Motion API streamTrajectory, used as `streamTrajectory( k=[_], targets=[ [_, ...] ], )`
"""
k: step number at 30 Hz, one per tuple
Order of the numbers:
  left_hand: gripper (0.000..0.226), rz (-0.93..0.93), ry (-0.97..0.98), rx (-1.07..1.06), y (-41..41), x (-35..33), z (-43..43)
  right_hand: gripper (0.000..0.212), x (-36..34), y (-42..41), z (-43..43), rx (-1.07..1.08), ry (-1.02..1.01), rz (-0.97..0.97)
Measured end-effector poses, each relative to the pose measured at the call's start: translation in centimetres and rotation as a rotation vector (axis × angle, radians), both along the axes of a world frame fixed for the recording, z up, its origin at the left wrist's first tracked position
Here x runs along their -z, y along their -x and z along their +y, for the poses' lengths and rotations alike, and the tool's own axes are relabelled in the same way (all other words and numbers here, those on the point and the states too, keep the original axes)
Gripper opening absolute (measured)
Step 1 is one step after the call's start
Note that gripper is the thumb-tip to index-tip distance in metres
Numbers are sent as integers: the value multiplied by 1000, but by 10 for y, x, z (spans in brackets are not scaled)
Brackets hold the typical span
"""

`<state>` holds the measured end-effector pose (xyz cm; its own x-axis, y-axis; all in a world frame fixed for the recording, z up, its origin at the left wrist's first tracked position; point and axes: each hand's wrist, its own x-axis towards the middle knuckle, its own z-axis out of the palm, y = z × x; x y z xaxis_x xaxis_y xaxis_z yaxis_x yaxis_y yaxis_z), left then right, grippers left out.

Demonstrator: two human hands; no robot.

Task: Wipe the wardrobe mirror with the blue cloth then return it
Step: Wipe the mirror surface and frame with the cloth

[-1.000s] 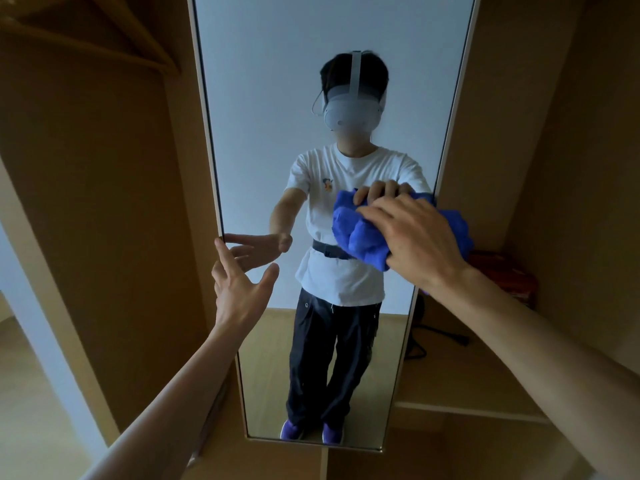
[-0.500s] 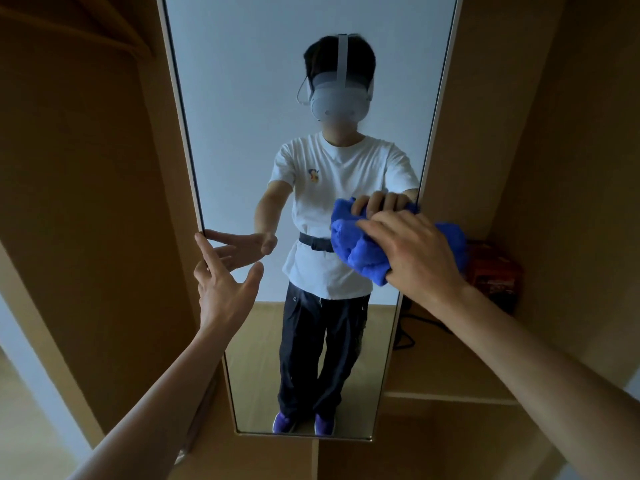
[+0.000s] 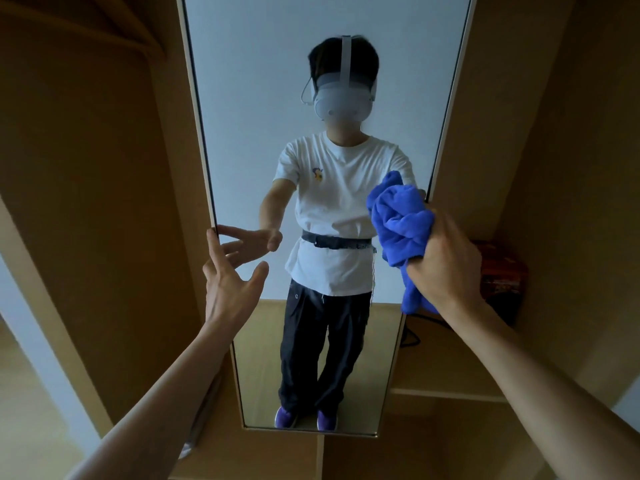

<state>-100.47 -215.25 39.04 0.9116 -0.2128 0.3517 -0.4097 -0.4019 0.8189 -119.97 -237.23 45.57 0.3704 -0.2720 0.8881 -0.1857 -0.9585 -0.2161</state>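
A tall narrow wardrobe mirror (image 3: 249, 98) stands straight ahead in a pale frame, reflecting a person in a white shirt and dark trousers. My right hand (image 3: 450, 261) grips a bunched blue cloth (image 3: 398, 223) at the mirror's right edge, about mid-height; part of the cloth hangs down below my fist. My left hand (image 3: 228, 282) is spread with straight fingers, and its fingertips touch the mirror's left frame edge.
Wooden wardrobe panels (image 3: 97, 202) flank the mirror on both sides. A red box (image 3: 502, 271) sits on a wooden shelf (image 3: 450, 368) behind the mirror's right edge, with a dark cable beside it. A light floor shows at lower left.
My right hand has carried the blue cloth rightward, from the glass near the reflected torso to the mirror's right edge. My left hand stays at the left frame edge.
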Motion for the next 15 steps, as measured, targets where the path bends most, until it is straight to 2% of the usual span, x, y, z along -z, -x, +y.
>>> streamTrajectory(
  k=[2, 6, 12, 15],
  targets=[
    [103, -4, -1, -5, -3, 0, 0, 18, 3, -3, 4, 0, -11, -60],
    [102, -16, -17, -8, -9, 3, 2, 40, 16, -14, -4, 27, -95, -79],
    [100, -44, -32, 31, -19, 7, 8, 41, 23, -26, -5, 79, -69, -108],
    [99, -52, -8, 44, -22, 10, 10, 43, 19, -28, -1, 10, -68, -133]
  ],
)
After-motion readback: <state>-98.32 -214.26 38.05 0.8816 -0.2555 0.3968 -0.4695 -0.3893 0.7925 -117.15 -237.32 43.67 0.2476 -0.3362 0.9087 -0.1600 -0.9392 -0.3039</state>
